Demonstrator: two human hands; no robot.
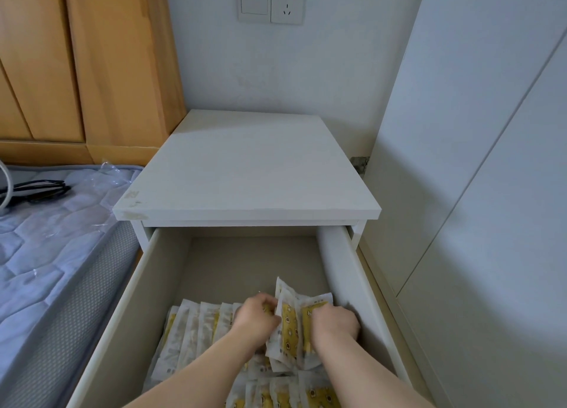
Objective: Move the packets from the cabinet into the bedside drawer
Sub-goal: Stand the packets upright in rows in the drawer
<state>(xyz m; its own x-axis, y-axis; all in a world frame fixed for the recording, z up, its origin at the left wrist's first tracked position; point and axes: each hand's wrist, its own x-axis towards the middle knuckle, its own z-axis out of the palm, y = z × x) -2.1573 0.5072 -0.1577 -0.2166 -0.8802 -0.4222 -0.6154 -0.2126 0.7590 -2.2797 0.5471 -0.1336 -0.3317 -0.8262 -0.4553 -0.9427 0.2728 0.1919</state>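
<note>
The bedside drawer [159,272] is pulled out wide below the white nightstand top [245,174]. Inside it lie several white packets with yellow prints [196,328], lined up in a row along the left, with more at the near edge [319,395]. My left hand [256,317] and my right hand [336,321] are both down in the drawer, fingers curled round a bunch of the same packets [290,318] that stands between them on the right side. The far half of the drawer floor is bare.
A bed with a blue quilted mattress [46,242] lies at the left, with black cables [40,188] and clear plastic wrap [104,177] on it. A wooden wardrobe [76,63] stands behind. A white cabinet door [478,162] flanks the right. A socket [287,4] is on the wall.
</note>
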